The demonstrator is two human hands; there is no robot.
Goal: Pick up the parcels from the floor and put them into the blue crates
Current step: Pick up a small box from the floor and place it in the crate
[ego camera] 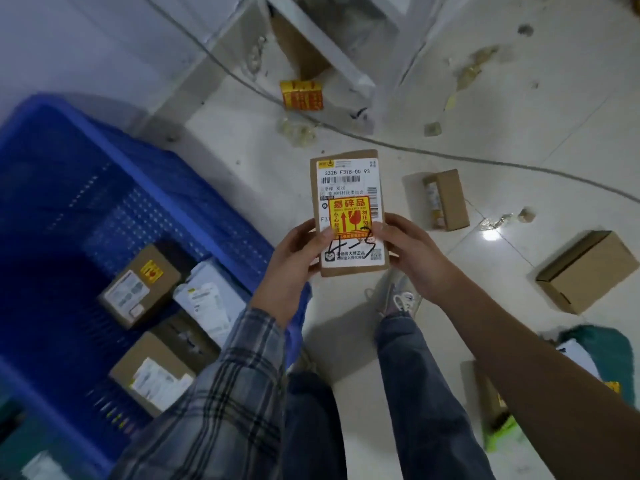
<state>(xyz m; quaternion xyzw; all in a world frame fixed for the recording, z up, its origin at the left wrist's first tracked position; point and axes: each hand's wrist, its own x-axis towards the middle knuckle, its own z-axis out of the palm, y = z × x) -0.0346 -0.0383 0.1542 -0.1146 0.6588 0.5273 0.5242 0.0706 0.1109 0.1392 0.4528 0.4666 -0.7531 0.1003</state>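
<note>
Both hands share the grip: left hand and right hand clasp the near end of a labelled parcel, its long axis pointing away from the person. Off to the left lies the blue crate, nearer the left hand, already holding boxes.

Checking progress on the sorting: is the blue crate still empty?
No, the blue crate already holds several parcels, including a brown box with a yellow sticker.
</note>
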